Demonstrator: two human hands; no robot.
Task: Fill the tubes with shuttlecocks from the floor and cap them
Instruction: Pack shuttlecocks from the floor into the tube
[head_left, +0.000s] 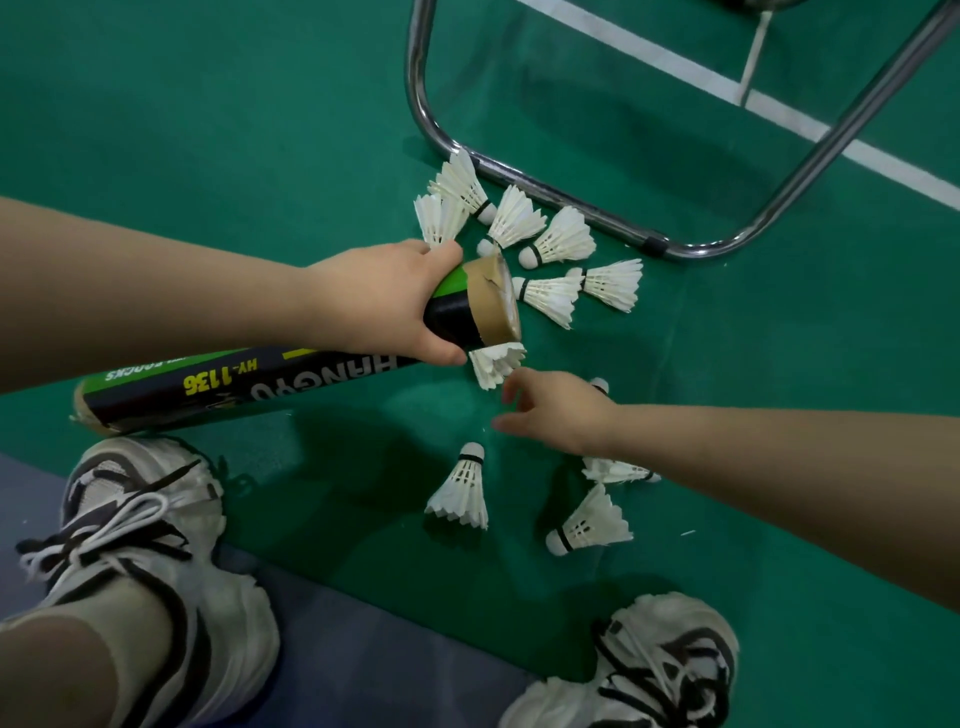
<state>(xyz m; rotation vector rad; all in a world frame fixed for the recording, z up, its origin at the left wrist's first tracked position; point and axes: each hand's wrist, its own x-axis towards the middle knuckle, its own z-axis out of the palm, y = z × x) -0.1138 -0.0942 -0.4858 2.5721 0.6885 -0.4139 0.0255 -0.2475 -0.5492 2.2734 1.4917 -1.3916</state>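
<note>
My left hand (384, 301) grips a black and green shuttlecock tube (218, 387) near its open cardboard mouth (496, 301), held almost level above the floor. Several white feather shuttlecocks lie scattered on the green floor: a cluster (519, 223) beyond the tube mouth, one (496, 364) just under it, one standing (462, 488) and others (589, 525) nearer me. My right hand (558, 410) hovers below the tube mouth, fingers apart and holding nothing, partly covering a shuttlecock (600, 385).
A chrome tubular chair frame (524, 182) rests on the floor right behind the far shuttlecocks. A white court line (779, 106) runs across the back right. My two white and black trainers (156, 551) (665, 670) stand at the bottom on a grey mat edge.
</note>
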